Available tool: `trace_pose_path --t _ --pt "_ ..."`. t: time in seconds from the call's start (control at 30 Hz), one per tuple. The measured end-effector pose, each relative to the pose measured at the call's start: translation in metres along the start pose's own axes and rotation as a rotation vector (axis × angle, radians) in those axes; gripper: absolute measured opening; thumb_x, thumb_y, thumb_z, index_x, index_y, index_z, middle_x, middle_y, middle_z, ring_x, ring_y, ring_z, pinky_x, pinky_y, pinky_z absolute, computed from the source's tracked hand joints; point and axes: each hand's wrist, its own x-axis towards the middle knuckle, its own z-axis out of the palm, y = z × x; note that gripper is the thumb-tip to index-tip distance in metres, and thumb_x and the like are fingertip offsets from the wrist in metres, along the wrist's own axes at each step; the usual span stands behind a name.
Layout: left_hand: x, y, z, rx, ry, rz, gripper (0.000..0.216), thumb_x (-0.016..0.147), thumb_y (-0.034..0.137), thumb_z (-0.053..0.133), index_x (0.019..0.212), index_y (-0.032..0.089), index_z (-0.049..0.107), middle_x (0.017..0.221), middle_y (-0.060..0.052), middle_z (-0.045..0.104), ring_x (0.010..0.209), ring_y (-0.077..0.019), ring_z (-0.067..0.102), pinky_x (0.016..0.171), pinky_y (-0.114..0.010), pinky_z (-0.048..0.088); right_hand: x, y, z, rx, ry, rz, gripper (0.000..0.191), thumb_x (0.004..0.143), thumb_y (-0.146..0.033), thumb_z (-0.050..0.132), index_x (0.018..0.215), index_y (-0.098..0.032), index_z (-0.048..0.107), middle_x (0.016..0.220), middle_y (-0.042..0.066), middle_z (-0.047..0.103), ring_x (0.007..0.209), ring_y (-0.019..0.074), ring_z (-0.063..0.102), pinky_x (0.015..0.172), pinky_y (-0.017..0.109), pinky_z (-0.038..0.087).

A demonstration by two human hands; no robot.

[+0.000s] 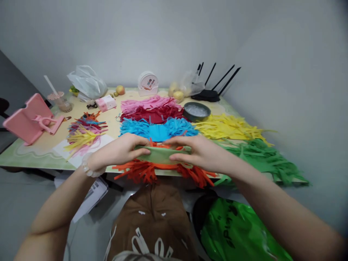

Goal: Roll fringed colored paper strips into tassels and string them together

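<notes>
Overlapping orange fringe (138, 172), a green strip (159, 156) was pinched by left fingers (137, 140) and right fingers (181, 157). Uneven pulling risked tears.

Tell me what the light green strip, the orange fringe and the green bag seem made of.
Light green strip, held by the left hand and right hand: perhaps thin nonwoven fabric or paper, matte; it shows no shine.
Orange fringe: likely similar, matte; cut into narrow, loose strips.
Green bag: probably thin plastic, glossy; it has creases and bright highlights.

One pale-green piece (160, 155), one bowl (197, 110)
</notes>
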Motion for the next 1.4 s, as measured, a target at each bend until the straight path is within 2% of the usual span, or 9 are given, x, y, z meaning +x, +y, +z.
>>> trace_pose_path --t 0.13,0.33,0.43,0.63,0.87,1.03,1.2,1.3,1.4 --pt "-0.005 0.002 0.0 -0.015 0.012 -0.04 0.026 0.09 0.034 0.053 0.072 0.017 0.06 0.064 0.002 0.056 0.058 -0.012 0.047 0.057 -0.022 0.034 0.004 0.004 0.017 0.027 0.019 0.101 0.023 0.088 -0.033 0.06 0.071 -0.018 0.064 0.07 0.0 0.068 0.066 0.015 0.061 0.06 0.023 0.043" --pt "-0.011 -0.011 0.017 -0.385 0.223 -0.112 0.021 0.086 0.035 0.063 0.08 0.017 0.055 0.067 0.004 0.053 0.057 -0.0095 0.047 0.054 -0.02 0.037 -0.012 0.004 0.021 0.255 0.245 0.17 0.015 0.087 -0.032 0.062 0.079 -0.019 0.063 0.073 0.0 0.066 0.062 0.0145 0.062 0.058 0.023 0.046" --pt "-0.014 -0.015 0.023 -0.497 0.312 -0.058 0.012 0.085 0.028 0.065 0.087 0.016 0.062 0.076 0.001 0.061 0.064 -0.0104 0.055 0.056 -0.019 0.041 -0.018 0.008 0.028 0.431 0.319 0.174 0.013 0.086 -0.032 0.064 0.089 -0.02 0.067 0.085 0.002 0.069 0.06 0.0139 0.064 0.057 0.024 0.05" --pt "-0.019 -0.02 0.028 -0.64 0.275 0.049 0.018 0.089 0.018 0.059 0.084 0.017 0.076 0.081 -0.005 0.07 0.07 -0.0132 0.066 0.064 -0.022 0.049 -0.024 0.02 0.036 0.619 0.36 0.06 0.008 0.088 -0.024 0.063 0.082 -0.021 0.068 0.073 0.001 0.067 0.059 0.013 0.064 0.058 0.022 0.051" --pt "-0.019 -0.022 0.028 -0.568 0.321 0.048 0.023 0.083 0.007 0.056 0.073 0.017 0.075 0.084 -0.005 0.068 0.073 -0.0123 0.062 0.062 -0.021 0.046 -0.024 0.022 0.03 0.421 0.355 -0.107 0.023 0.08 -0.002 0.05 0.076 -0.021 0.064 0.076 0.0 0.065 0.069 0.0127 0.062 0.066 0.022 0.049" --pt "-0.018 -0.015 0.029 -0.436 0.347 0.088 0.018 0.086 0.018 0.056 0.073 0.015 0.069 0.082 -0.006 0.066 0.079 -0.0161 0.06 0.07 -0.026 0.045 -0.023 0.02 0.03 0.257 0.345 -0.176 0.02 0.084 -0.007 0.048 0.084 -0.02 0.064 0.084 0.002 0.067 0.079 0.0147 0.063 0.074 0.025 0.048" --pt "-0.016 -0.009 0.036 -0.258 0.416 0.079 0.034 0.084 0.026 0.067 0.059 0.017 0.047 0.064 0.001 0.056 0.062 -0.0111 0.05 0.061 -0.024 0.039 -0.023 0.015 0.032 0.092 0.398 -0.175 0.014 0.089 -0.014 0.061 0.077 -0.02 0.057 0.077 0.0 0.065 0.073 0.0135 0.062 0.07 0.024 0.047" --pt "-0.014 -0.007 0.035 -0.244 0.439 0.021 0.02 0.08 0.028 0.074 0.084 0.017 0.057 0.068 0.003 0.056 0.064 -0.0112 0.053 0.062 -0.022 0.04 -0.025 0.012 0.033 0.004 0.401 -0.205 0.012 0.089 -0.013 0.062 0.081 -0.021 0.056 0.078 0.0 0.065 0.073 0.0144 0.064 0.068 0.024 0.048" --pt "-0.012 -0.004 0.029 -0.282 0.258 -0.056 0.033 0.081 0.032 0.073 0.108 0.017 0.063 0.074 0.002 0.063 0.066 -0.0121 0.059 0.064 -0.022 0.043 -0.027 0.009 0.033 -0.075 0.389 -0.206 0.01 0.089 -0.012 0.06 0.094 -0.021 0.06 0.087 0.003 0.07 0.078 0.0156 0.067 0.07 0.024 0.05"
